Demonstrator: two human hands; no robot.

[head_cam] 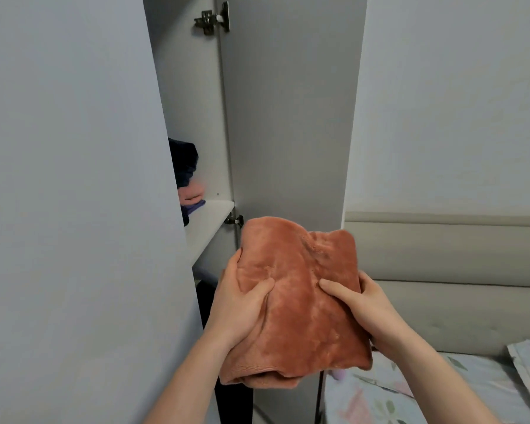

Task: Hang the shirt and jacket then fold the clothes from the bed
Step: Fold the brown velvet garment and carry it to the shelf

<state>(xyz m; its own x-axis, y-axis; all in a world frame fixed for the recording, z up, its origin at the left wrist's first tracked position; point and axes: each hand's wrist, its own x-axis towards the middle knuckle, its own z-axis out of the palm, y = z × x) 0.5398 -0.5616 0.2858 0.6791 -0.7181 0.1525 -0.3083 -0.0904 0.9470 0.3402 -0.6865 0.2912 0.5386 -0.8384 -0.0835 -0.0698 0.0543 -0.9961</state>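
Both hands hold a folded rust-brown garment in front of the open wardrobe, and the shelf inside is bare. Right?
Not quite. The head view shows the shelf already holds folded clothes. The rest stands: left hand and right hand hold the folded rust-brown garment before the open wardrobe.

A folded garment [300, 301] is held in mid-air between the left hand [242, 304] on its left side and the right hand [361, 304] on its right, thumbs on top. Behind and left of it stands an open wardrobe [196, 102], its door [288, 117] swung to the right. On the wardrobe's shelf [208, 228] a stack of folded clothes [185, 172] sits at the left. The bed [426, 390] lies lower right, with its headboard [456, 270] behind it.
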